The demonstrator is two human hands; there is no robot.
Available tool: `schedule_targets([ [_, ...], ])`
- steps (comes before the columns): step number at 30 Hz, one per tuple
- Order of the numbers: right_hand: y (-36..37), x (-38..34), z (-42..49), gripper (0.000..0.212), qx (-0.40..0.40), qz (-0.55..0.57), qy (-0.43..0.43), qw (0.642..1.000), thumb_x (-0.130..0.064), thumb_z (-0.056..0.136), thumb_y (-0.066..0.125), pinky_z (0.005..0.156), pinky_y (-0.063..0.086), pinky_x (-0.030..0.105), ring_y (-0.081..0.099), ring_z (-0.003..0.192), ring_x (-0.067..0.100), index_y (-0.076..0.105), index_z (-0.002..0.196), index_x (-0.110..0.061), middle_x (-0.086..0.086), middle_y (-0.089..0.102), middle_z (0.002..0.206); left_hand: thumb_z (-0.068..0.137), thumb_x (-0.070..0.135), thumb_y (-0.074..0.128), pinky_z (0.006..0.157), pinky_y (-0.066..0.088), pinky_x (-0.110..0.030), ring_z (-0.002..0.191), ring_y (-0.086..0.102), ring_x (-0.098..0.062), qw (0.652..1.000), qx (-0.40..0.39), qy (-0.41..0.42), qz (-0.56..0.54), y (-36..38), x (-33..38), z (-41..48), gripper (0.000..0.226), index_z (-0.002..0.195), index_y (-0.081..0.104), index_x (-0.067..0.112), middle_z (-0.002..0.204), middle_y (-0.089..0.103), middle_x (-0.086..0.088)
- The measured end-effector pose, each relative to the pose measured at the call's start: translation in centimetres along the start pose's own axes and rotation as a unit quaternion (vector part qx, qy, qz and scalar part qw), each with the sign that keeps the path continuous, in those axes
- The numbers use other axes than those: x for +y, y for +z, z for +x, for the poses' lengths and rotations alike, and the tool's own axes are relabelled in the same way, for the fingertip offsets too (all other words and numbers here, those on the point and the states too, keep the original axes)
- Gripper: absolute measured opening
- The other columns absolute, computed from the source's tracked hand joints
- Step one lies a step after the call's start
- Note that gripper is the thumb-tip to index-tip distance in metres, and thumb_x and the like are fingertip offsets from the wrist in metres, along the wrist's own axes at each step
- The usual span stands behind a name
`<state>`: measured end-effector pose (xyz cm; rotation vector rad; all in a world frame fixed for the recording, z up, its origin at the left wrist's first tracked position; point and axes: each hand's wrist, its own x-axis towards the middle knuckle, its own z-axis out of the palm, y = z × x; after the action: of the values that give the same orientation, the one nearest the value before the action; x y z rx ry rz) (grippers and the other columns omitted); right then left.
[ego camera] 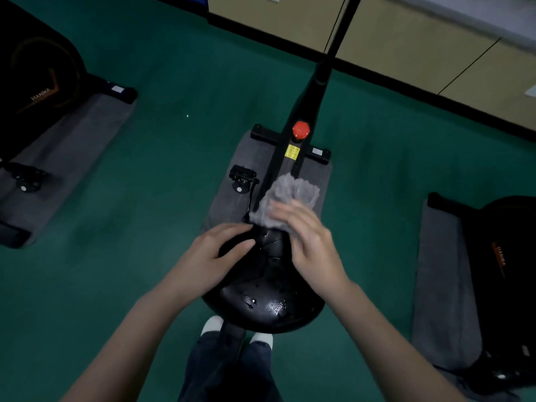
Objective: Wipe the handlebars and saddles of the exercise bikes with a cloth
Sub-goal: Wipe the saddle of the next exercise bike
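Where the black saddle (262, 288) of the middle exercise bike sits in the centre of the view, both bare hands meet at its narrow front end. The left grip (220, 253) is clasped on the left side of the saddle's nose, with fingers above and thumb below curled round it. The right grip (309, 242) is grasping a grey cloth (290, 194) against the right side of the nose. Its fingers lie over the fabric, though motion blur hides how tightly they close. The cloth is bunched: its lower part sits under the right palm and touches the saddle, and its crumpled upper part sticks out past the fingertips. The broad rear of the saddle is glossy, with small bright wet-looking spots. Ahead of the saddle the bike's black frame (317, 79) runs away from the person, carrying a red knob (300, 130) and a yellow label (292, 152). A black pedal (243, 177) lies just left of the frame. This bike stands on a grey mat (319, 172) on the green floor (174, 155). Two more black bikes stand well apart on their own grey mats, one at the left edge (37, 82) and one at the right edge (501, 271). Below the saddle, white shoes (213, 324) and dark trousers (229, 369) show.
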<state>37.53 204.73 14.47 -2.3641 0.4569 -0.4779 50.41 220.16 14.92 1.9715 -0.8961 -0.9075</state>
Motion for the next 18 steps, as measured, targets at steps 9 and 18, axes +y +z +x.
schedule_targets([
  [9, 0.6, -0.5, 3.0, 0.043, 0.075, -0.003, 0.032, 0.997, 0.023, 0.080, 0.048, 0.106, 0.039, 0.041, 0.053, 0.120, 0.020, 0.064, 0.113, -0.001, 0.008, 0.063, 0.120, 0.078, 0.057, 0.050, 0.103, 0.032, -0.011, 0.116, 0.048, 0.012, 0.999, 0.028, -0.015, -0.042, -0.8, -1.8, -1.4, 0.053, 0.121, 0.063, 0.030, 0.120, 0.057, 0.026],
  [18, -2.3, -1.2, 6.3, 0.028, -0.173, -0.107, -0.091, 0.975, 0.005, 0.087, 0.058, 0.101, 0.042, 0.038, 0.060, 0.112, 0.025, 0.064, 0.114, -0.003, 0.009, 0.067, 0.114, 0.080, 0.057, 0.048, 0.111, 0.033, -0.027, 0.122, 0.046, 0.007, 0.996, 0.038, -0.009, -0.074, -0.6, -2.7, -2.2, 0.053, 0.123, 0.062, 0.029, 0.126, 0.057, 0.020],
])
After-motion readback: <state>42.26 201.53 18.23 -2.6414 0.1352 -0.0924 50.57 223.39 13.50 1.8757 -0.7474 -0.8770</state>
